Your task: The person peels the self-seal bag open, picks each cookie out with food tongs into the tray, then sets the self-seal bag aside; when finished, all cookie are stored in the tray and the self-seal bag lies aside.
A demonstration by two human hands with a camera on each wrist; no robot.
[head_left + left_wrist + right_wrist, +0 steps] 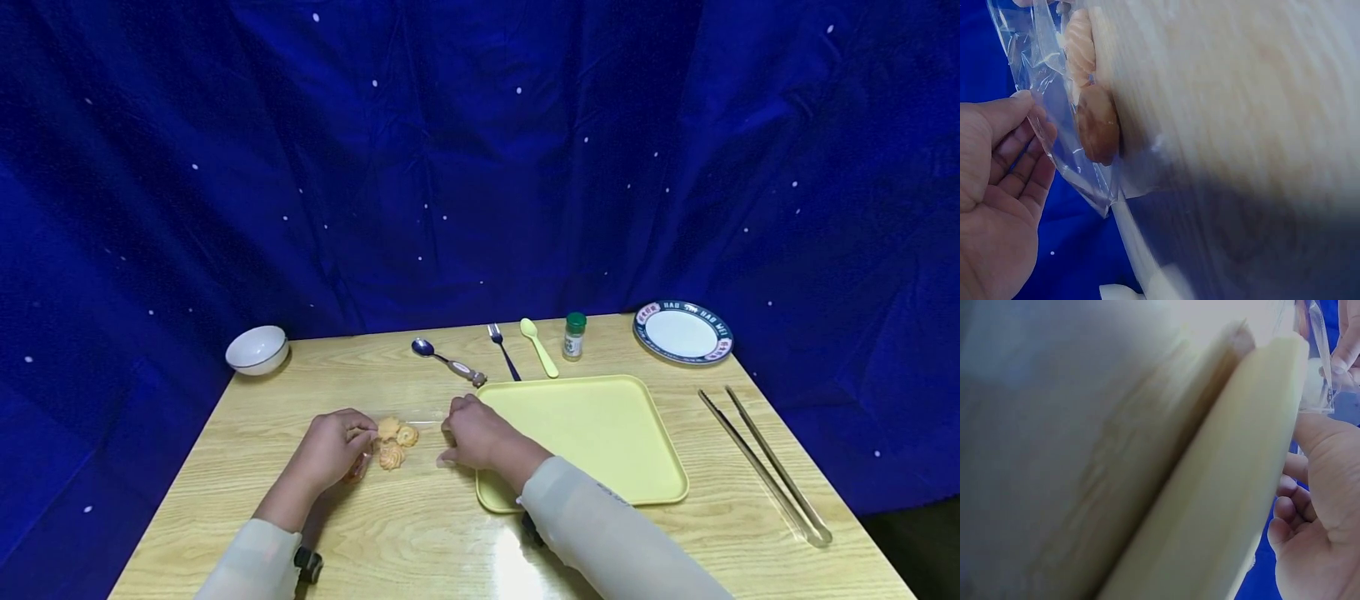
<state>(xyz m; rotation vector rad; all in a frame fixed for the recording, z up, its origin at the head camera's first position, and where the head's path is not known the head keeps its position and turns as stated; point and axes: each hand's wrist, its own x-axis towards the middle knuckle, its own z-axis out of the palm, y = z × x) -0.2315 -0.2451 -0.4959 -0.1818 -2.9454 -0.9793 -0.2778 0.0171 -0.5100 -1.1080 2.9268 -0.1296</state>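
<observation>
My left hand (330, 450) pinches the edge of a clear plastic bag (1047, 109) between thumb and fingers. Several golden cookies (391, 455) lie inside the bag, on the left half of the table. A smooth, browner cookie (1099, 125) shows beside a ridged one in the left wrist view. At the bag's right end, my right hand (480, 433) hovers over the left rim of a pale yellow tray (585, 433). Its thumb and loosely bent fingers stand apart. Whether its fingertips touch the bag is hard to see, as the tray partly hides them in the right wrist view.
Behind the tray lie a spoon (453, 364), a fork (504, 350), a yellow spoon (540, 348) and a green-capped shaker (573, 337). A white bowl (258, 350) stands far left, a rimmed plate (682, 333) far right. Metal tongs (772, 471) rest at right.
</observation>
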